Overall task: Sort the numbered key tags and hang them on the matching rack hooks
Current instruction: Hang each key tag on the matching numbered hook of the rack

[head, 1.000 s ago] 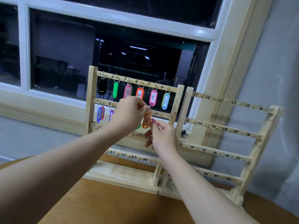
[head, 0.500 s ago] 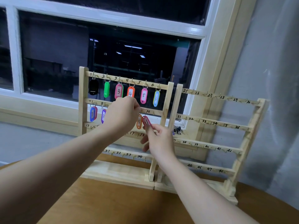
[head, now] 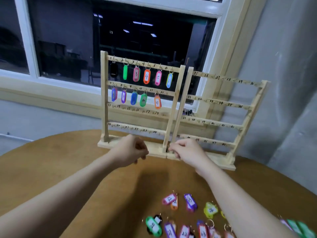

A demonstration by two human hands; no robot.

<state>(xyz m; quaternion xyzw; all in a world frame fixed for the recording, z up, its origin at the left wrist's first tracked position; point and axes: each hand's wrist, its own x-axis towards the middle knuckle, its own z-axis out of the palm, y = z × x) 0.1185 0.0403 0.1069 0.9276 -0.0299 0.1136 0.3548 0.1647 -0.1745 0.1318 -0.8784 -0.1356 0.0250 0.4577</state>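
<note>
Two wooden racks stand side by side on the table, the left rack (head: pixel 104 100) and the right rack (head: pixel 247 124). The left rack's top row carries tags one to six. Its second row holds several more, ending with the orange tag numbered 11 (head: pixel 157 102). The right rack has bare hooks. My left hand (head: pixel 130 151) and my right hand (head: pixel 187 152) hover low in front of the rack bases, fingers loosely curled, nothing in them. Loose tags (head: pixel 173 220) lie scattered on the table near me.
The round wooden table (head: pixel 60 162) carries everything. A window with a pale frame (head: pixel 51 81) is behind the racks and a grey wall (head: pixel 291 83) is at the right. A small bunch of keys (head: pixel 187 112) lies on the sill.
Both hands have let go of the orange tag 11, which now hangs on its hook, and have dropped down to the rack bases. The view has tilted down, showing the loose tags.
</note>
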